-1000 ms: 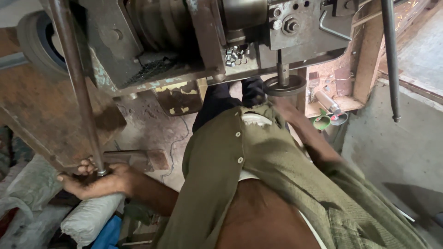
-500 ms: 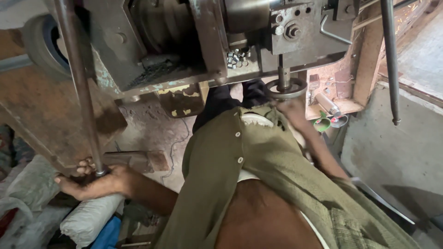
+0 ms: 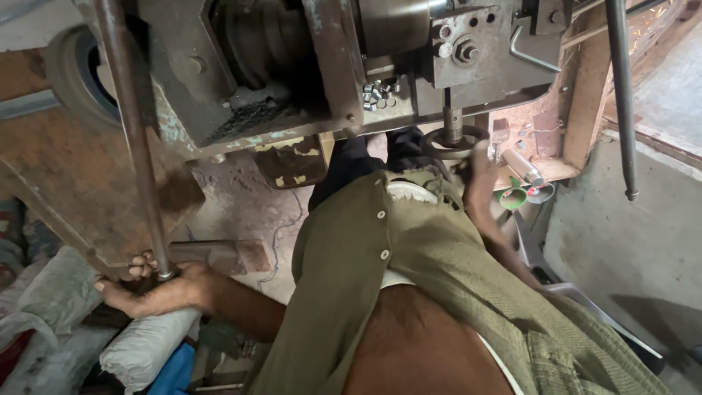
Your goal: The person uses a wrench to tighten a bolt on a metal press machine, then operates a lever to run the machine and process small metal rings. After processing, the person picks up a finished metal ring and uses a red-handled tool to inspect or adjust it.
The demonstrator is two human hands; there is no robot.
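I look down past my olive shirt at a grey metal machine [image 3: 307,80]. My left hand [image 3: 150,285] is wrapped round the lower end of a long steel lever rod [image 3: 131,132] that rises along the machine's left side. My right hand [image 3: 479,179] reaches up under the machine and holds the rim of a small round handwheel [image 3: 453,143] on a vertical shaft. The fingers of that hand are partly blurred.
A second steel rod [image 3: 620,95] hangs at the right. A rusty plate [image 3: 66,197] stands at the left above white sacks [image 3: 139,344]. Small metal parts [image 3: 376,93] lie on the machine's ledge. A wooden post [image 3: 585,102] and a concrete slab [image 3: 621,241] are at the right.
My right hand has moved up along the handwheel's right side, and the view has shifted slightly. My left hand stays on the lever rod.
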